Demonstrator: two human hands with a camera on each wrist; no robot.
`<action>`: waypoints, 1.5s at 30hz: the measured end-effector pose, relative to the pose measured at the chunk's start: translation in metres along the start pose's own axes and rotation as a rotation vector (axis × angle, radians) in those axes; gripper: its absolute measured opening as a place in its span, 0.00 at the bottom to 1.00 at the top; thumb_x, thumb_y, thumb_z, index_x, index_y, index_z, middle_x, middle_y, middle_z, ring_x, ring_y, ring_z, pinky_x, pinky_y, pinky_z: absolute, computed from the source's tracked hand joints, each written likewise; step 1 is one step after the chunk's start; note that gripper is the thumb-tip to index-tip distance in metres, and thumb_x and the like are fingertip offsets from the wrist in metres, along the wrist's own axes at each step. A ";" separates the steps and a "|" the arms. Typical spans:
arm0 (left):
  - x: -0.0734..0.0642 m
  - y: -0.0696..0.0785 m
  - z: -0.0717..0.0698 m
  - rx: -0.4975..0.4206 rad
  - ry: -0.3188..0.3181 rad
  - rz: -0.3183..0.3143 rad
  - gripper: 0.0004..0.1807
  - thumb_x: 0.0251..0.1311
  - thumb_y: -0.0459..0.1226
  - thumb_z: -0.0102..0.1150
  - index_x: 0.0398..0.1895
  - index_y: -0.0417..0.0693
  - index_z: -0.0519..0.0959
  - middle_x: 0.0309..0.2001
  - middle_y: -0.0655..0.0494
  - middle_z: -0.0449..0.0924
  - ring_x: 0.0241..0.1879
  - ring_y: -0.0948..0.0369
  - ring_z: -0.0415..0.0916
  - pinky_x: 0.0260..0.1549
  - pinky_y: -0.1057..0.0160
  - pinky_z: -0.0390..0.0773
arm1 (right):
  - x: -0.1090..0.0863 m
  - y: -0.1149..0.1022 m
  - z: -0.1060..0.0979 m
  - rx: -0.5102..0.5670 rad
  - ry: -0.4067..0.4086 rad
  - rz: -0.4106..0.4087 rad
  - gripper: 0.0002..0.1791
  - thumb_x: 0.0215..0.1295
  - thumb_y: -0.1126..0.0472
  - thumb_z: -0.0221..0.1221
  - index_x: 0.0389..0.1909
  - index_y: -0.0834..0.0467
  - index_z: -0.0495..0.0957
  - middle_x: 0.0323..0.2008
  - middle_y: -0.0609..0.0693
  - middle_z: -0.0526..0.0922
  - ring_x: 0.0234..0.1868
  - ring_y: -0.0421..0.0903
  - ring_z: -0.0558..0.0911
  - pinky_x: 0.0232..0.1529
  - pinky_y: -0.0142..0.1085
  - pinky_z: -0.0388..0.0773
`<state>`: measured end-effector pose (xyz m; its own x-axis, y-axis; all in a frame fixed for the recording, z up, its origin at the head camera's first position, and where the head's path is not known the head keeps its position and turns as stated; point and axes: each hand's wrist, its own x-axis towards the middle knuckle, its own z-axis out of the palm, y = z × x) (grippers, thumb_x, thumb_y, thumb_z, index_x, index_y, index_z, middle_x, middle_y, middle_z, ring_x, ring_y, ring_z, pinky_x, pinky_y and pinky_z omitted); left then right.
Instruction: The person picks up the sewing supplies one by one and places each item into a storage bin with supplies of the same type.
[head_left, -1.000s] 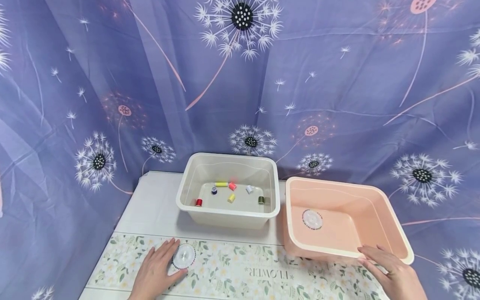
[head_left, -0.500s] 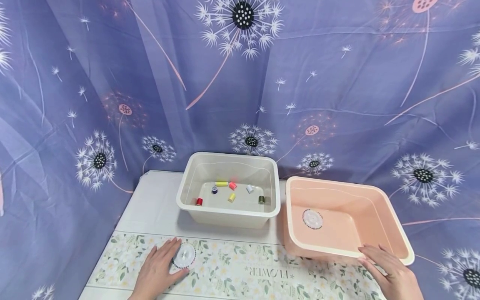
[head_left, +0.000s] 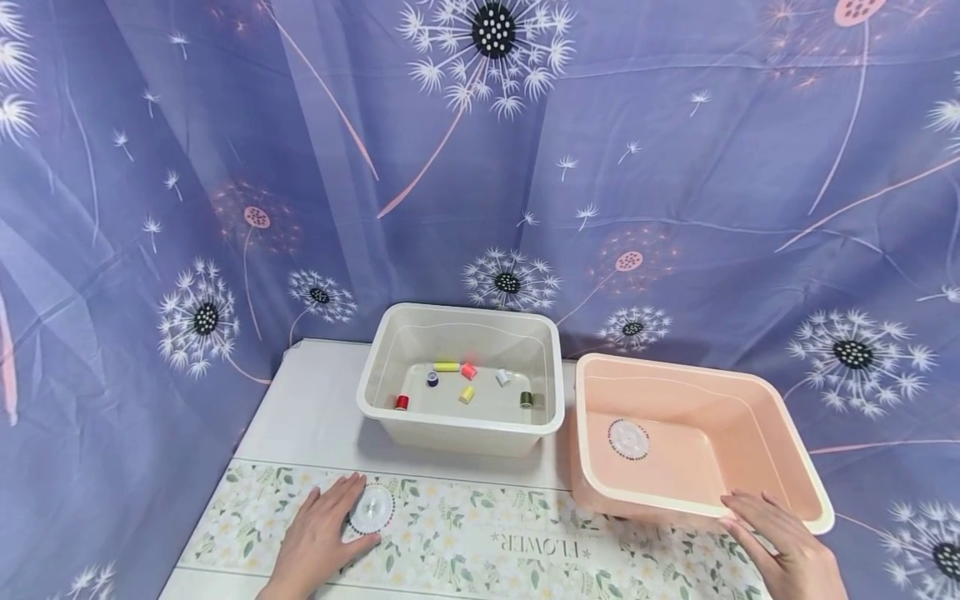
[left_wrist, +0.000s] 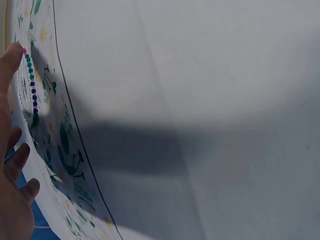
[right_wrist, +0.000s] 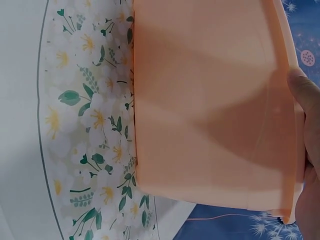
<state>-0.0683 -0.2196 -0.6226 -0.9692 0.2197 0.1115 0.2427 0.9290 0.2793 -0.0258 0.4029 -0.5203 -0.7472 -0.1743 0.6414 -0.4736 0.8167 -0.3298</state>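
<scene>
On the floral strip, my left hand lies with fingers spread beside a round wheel of bead-headed pins. In the left wrist view, one fingertip meets the beaded edge of that wheel; its other side is cut off by the frame. My right hand holds the near rim of a peach tub, fingers over the top and thumb outside. The right wrist view shows the thumb against the rim; the other fingers are hidden there. A second pin wheel lies flat inside the peach tub.
A grey-white tub stands left of the peach one. Several small thread spools are scattered in it, among them a red spool and a green spool. A blue dandelion-print curtain hangs behind and at the sides of the table.
The head view has shifted slightly. Both hands, the pin wheels and the tubs keep their places relative to one another.
</scene>
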 end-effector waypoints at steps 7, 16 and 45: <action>0.000 0.000 0.002 -0.009 -0.005 -0.006 0.52 0.40 0.68 0.65 0.68 0.53 0.68 0.65 0.54 0.71 0.65 0.52 0.68 0.63 0.38 0.61 | 0.000 -0.001 -0.001 -0.009 -0.022 0.050 0.21 0.48 0.60 0.72 0.47 0.55 0.85 0.46 0.51 0.86 0.59 0.25 0.71 0.64 0.19 0.59; 0.002 0.000 0.006 -0.015 0.020 0.007 0.51 0.40 0.66 0.68 0.67 0.51 0.70 0.63 0.53 0.73 0.63 0.50 0.69 0.63 0.39 0.62 | 0.004 -0.004 -0.003 -0.013 -0.046 0.094 0.23 0.45 0.65 0.72 0.47 0.53 0.85 0.45 0.51 0.86 0.58 0.22 0.69 0.61 0.14 0.58; 0.002 0.005 0.005 -0.030 0.037 0.018 0.42 0.43 0.59 0.72 0.61 0.49 0.76 0.58 0.50 0.78 0.59 0.51 0.74 0.63 0.45 0.65 | 0.001 0.004 0.000 0.029 0.004 0.015 0.20 0.49 0.57 0.72 0.45 0.56 0.85 0.42 0.51 0.87 0.55 0.24 0.74 0.66 0.25 0.62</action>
<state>-0.0692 -0.2133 -0.6260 -0.9624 0.2249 0.1523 0.2622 0.9155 0.3050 -0.0285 0.4056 -0.5205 -0.7526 -0.1595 0.6389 -0.4755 0.8028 -0.3597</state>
